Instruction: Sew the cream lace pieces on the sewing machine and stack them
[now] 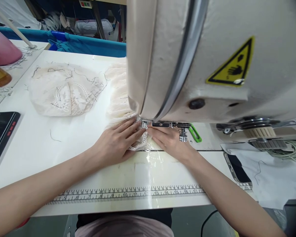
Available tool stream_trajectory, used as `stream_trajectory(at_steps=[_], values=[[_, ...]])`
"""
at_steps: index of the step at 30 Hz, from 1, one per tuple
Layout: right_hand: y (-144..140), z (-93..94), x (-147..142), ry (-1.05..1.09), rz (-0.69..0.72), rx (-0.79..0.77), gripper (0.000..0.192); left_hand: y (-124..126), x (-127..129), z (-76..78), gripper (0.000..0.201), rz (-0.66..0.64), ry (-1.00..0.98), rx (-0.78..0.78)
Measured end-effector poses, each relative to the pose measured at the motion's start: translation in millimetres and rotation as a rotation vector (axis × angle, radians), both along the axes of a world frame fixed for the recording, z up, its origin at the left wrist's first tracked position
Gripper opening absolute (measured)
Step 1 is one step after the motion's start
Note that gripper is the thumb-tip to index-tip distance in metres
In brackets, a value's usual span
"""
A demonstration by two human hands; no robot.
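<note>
Our view is filled first by the sewing machine (212, 59), its cream head looming so close that it hides the needle and most of the presser foot; a yellow warning sticker (232, 65) sits on its side. Beneath it spreads the white table (39, 148), with a printed ruler strip (128, 194) along the near edge, placed there, we judge, so lengths can be checked without reaching for a tape. Farther back lies a heap of lace pieces (64, 90) strewn with loose dark threads, set well apart from the machine; a dark tablet (1, 131) is cut off at the left edge, and a phone (236, 169) rests on white cloth at the right. A green clip-like part (194, 133) hangs just beside the foot; we cannot tell what it does. Our left hand (115, 143) lies flat, fingers spread and pressing, not gripping, on the lace trim (140, 141); our right hand (171, 141) is likewise flat on the table, fingertips touching the trim's right side. Both hands hold the trim flat and straight, we think, so that it feeds evenly; it sits directly under the machine head between our fingertips, its far end running into the gathered lace fabric (118, 95) behind; where it meets the needle is hidden.
</note>
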State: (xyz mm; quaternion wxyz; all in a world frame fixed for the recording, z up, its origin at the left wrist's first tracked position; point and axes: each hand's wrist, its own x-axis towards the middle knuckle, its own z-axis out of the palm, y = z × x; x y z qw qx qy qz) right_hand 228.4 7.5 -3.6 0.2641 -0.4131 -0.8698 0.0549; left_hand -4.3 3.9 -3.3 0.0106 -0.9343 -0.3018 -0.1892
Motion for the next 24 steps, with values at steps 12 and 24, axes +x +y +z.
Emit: stream_trajectory(at_steps=[12,24], values=[[5.8,-1.2,1.4,-0.072,0.034,0.118,0.020,2.7,-2.1,-0.8,0.043,-0.104,-0.002,0.060],[-7.9,5.4,-10.0,-0.309,0.078,0.353,0.024,7.2,-11.0,8.4,0.039,-0.084,0.050,0.147]])
